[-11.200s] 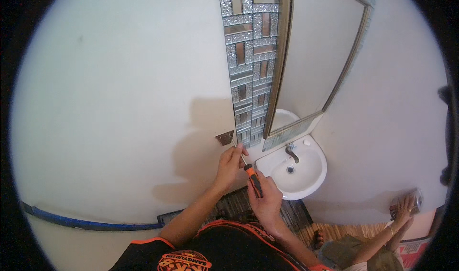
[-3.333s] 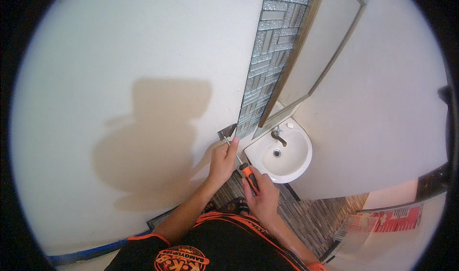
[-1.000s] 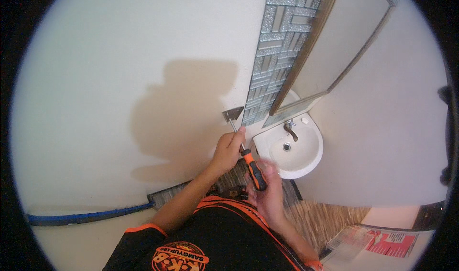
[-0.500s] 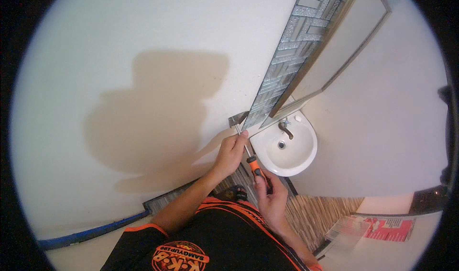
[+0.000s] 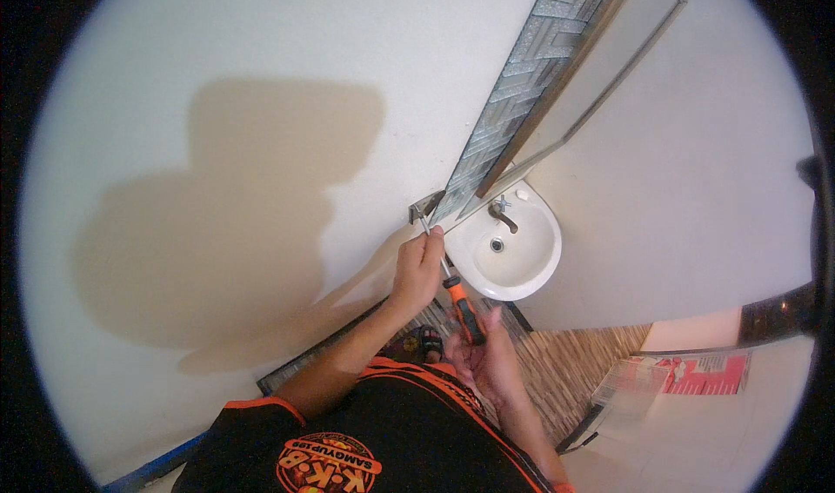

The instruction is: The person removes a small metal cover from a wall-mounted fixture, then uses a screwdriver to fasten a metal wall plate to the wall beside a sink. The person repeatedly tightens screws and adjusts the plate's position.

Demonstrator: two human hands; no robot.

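A screwdriver with an orange and black handle slants up toward a small grey rectangular fitting on the wall. Its metal shaft passes through my left hand, whose fingers and thumb are closed around it near the fitting. The tip reaches the fitting, but how it meets it is too small to tell. My right hand is at the butt of the handle, thumb and fingers spread apart around it and not wrapped on it.
Right of my hands, a white washbasin with a metal tap hangs at the corner. Above it are a grey mosaic tile strip and a framed mirror. A clear rack stands at lower right. A blue strip runs along the lower left.
My right hand has loosened from the screwdriver handle and its fingers have spread. My left hand keeps its hold on the shaft. The whole view has shifted slightly.
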